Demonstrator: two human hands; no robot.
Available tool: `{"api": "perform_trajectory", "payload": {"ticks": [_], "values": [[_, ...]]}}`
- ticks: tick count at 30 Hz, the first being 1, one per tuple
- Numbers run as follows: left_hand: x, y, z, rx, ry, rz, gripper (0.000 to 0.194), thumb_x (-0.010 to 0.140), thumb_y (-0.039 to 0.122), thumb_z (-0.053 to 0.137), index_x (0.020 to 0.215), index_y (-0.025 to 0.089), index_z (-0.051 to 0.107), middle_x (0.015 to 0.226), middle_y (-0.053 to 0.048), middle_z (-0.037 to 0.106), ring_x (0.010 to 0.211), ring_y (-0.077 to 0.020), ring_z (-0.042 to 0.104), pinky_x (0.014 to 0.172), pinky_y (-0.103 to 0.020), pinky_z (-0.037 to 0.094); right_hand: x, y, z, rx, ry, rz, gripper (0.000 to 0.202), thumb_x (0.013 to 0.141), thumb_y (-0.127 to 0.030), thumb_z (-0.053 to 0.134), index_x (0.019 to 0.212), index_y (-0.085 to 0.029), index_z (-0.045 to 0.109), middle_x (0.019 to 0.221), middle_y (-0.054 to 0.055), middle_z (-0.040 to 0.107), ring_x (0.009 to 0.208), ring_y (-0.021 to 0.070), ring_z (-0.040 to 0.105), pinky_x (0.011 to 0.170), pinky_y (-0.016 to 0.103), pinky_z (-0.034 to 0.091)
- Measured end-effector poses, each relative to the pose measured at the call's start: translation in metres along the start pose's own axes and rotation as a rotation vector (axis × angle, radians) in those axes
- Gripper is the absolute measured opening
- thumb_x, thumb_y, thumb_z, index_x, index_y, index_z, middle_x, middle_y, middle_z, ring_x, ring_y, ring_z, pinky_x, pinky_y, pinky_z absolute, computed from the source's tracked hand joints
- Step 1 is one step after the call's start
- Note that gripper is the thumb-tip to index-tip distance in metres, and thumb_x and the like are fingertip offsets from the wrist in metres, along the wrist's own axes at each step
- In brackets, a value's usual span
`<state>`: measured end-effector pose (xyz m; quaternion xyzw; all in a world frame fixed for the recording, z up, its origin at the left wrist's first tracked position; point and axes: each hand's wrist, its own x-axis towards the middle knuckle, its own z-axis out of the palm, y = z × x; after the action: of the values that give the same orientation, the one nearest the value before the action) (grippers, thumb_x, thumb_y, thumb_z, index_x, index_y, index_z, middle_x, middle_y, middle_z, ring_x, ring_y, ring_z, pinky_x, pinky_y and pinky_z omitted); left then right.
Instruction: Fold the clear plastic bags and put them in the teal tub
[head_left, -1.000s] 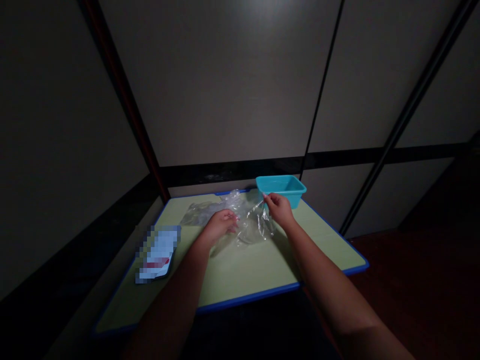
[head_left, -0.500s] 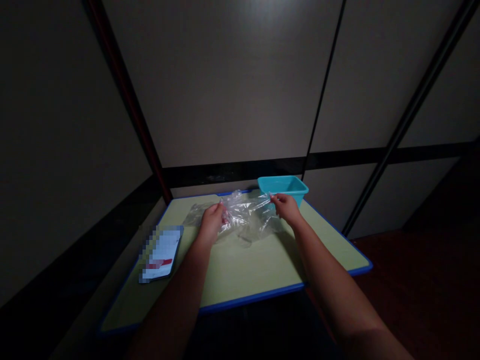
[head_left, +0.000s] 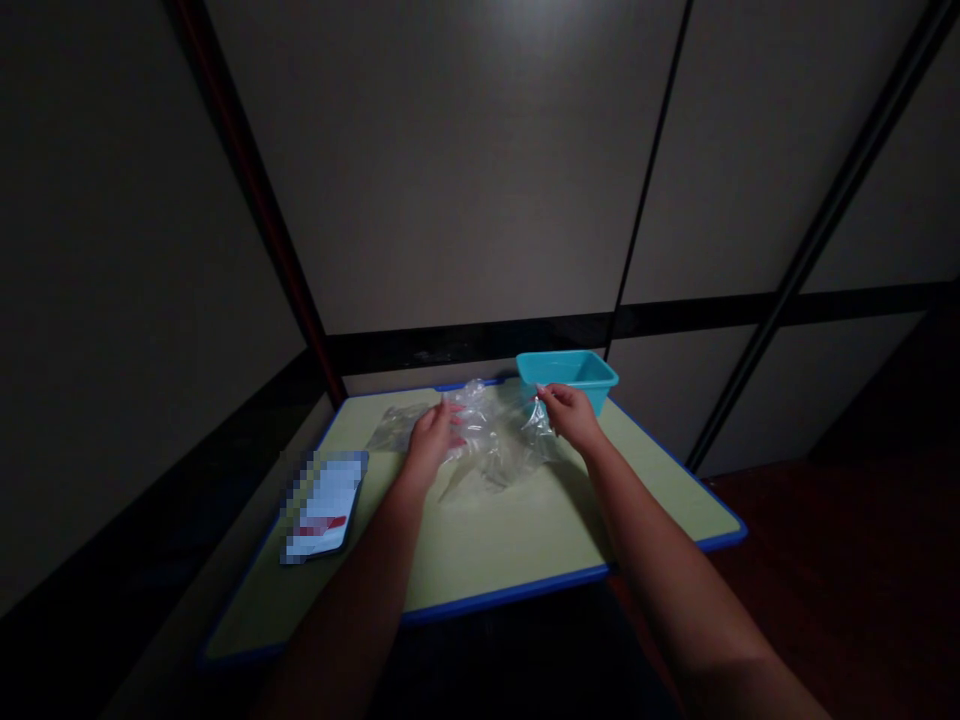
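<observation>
A crumpled clear plastic bag (head_left: 487, 440) spreads over the middle of the table, between my two hands. My right hand (head_left: 568, 412) pinches its right edge between thumb and fingertips, holding it a little above the tabletop in front of the blue basin. At the bag's left part, my left hand (head_left: 431, 436) rests against the film with its fingers apart. Some of those fingers show through or beside the shiny plastic. One loose portion of the bag lies to the left, beyond the left hand.
The pale green table (head_left: 480, 560) has a blue rim. A turquoise plastic basin (head_left: 570, 370) stands at its back right corner. A phone-like device (head_left: 326, 505), partly pixelated, lies at the left. Panelled cabinet doors (head_left: 465, 180) rise right behind the table.
My left hand's fingers have loosened and spread. The bag, stretched between the hands before, now sags and lies slacker, its front part spreading nearer. My right hand keeps its pinch almost in place.
</observation>
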<state>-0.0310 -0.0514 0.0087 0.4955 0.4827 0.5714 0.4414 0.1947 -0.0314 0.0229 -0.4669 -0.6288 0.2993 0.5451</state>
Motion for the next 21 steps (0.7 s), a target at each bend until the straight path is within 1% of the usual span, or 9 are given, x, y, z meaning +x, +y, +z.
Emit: {"api": "perform_trajectory", "payload": {"ticks": [2, 3, 6, 8, 11, 13, 15, 17, 21], "values": [[-0.001, 0.001, 0.0, 0.001, -0.024, 0.0, 0.055, 0.075, 0.065, 0.049, 0.095, 0.015, 0.061, 0.084, -0.004, 0.061, 0.053, -0.0096, 0.054, 0.051, -0.023, 0.046, -0.001, -0.001, 0.001, 0.019, -0.009, 0.014, 0.049, 0.074, -0.064, 0.05, 0.069, -0.016, 0.059, 0.037, -0.007, 0.04, 0.031, 0.008, 0.036, 0.032, 0.02, 0.026], [-0.002, 0.0, 0.002, 0.038, -0.039, 0.011, 0.051, 0.074, 0.061, 0.054, 0.096, 0.015, 0.061, 0.087, -0.005, 0.061, 0.054, -0.01, 0.055, 0.053, -0.023, 0.046, -0.001, -0.002, 0.001, 0.027, -0.021, 0.022, 0.049, 0.074, -0.064, 0.05, 0.069, -0.016, 0.06, 0.037, -0.007, 0.04, 0.03, 0.0078, 0.036, 0.031, 0.02, 0.026], [-0.006, -0.006, 0.007, 0.224, -0.045, 0.133, 0.041, 0.061, 0.037, 0.074, 0.094, 0.018, 0.062, 0.095, -0.005, 0.062, 0.07, -0.0141, 0.059, 0.06, -0.023, 0.045, -0.003, -0.004, 0.002, 0.049, -0.07, 0.04, 0.048, 0.073, -0.064, 0.051, 0.07, -0.016, 0.06, 0.037, -0.008, 0.038, 0.03, 0.0077, 0.034, 0.03, 0.02, 0.025], [-0.006, -0.01, 0.008, 0.275, -0.036, 0.169, 0.034, 0.056, 0.026, 0.076, 0.087, 0.018, 0.064, 0.088, -0.003, 0.063, 0.074, -0.0156, 0.059, 0.06, -0.022, 0.043, -0.004, -0.006, 0.002, 0.076, -0.094, 0.035, 0.047, 0.073, -0.063, 0.052, 0.07, -0.016, 0.06, 0.037, -0.008, 0.037, 0.03, 0.0076, 0.033, 0.03, 0.02, 0.024], [-0.003, -0.011, 0.005, 0.235, -0.042, 0.11, 0.015, 0.064, 0.029, 0.068, 0.07, 0.017, 0.062, 0.066, -0.001, 0.062, 0.058, -0.0143, 0.057, 0.05, -0.021, 0.04, -0.004, -0.006, 0.002, 0.115, -0.087, 0.033, 0.045, 0.072, -0.062, 0.054, 0.067, -0.017, 0.058, 0.036, -0.008, 0.038, 0.03, 0.0072, 0.032, 0.031, 0.02, 0.022], [0.0, -0.008, 0.002, 0.2, -0.031, 0.091, 0.02, 0.068, 0.035, 0.064, 0.065, 0.016, 0.06, 0.059, 0.0, 0.06, 0.052, -0.013, 0.054, 0.047, -0.021, 0.038, -0.004, -0.005, 0.001, 0.121, -0.074, 0.049, 0.042, 0.069, -0.06, 0.057, 0.064, -0.018, 0.055, 0.036, -0.008, 0.039, 0.03, 0.007, 0.032, 0.031, 0.02, 0.022], [0.0, -0.003, -0.002, 0.158, -0.012, 0.086, 0.024, 0.068, 0.039, 0.063, 0.067, 0.016, 0.06, 0.061, 0.0, 0.061, 0.053, -0.0122, 0.055, 0.049, -0.021, 0.039, -0.004, -0.004, 0.002, 0.124, -0.101, 0.059, 0.04, 0.066, -0.058, 0.062, 0.061, -0.019, 0.051, 0.036, -0.008, 0.04, 0.03, 0.0068, 0.032, 0.031, 0.02, 0.022], [-0.001, 0.002, -0.004, 0.056, -0.04, 0.063, 0.027, 0.066, 0.041, 0.066, 0.071, 0.014, 0.062, 0.067, -0.002, 0.063, 0.058, -0.0125, 0.057, 0.053, -0.022, 0.042, -0.004, -0.003, 0.004, 0.132, -0.151, 0.046, 0.039, 0.065, -0.055, 0.065, 0.06, -0.019, 0.049, 0.037, -0.007, 0.042, 0.031, 0.0069, 0.034, 0.033, 0.02, 0.024], [-0.007, 0.007, -0.003, -0.177, -0.216, -0.042, 0.031, 0.059, 0.039, 0.075, 0.072, 0.013, 0.063, 0.073, -0.004, 0.066, 0.067, -0.0147, 0.061, 0.062, -0.024, 0.046, -0.004, -0.002, 0.007, 0.171, -0.171, 0.012, 0.038, 0.063, -0.053, 0.068, 0.07, -0.019, 0.053, 0.045, -0.007, 0.048, 0.038, 0.0089, 0.041, 0.038, 0.021, 0.032]]}}
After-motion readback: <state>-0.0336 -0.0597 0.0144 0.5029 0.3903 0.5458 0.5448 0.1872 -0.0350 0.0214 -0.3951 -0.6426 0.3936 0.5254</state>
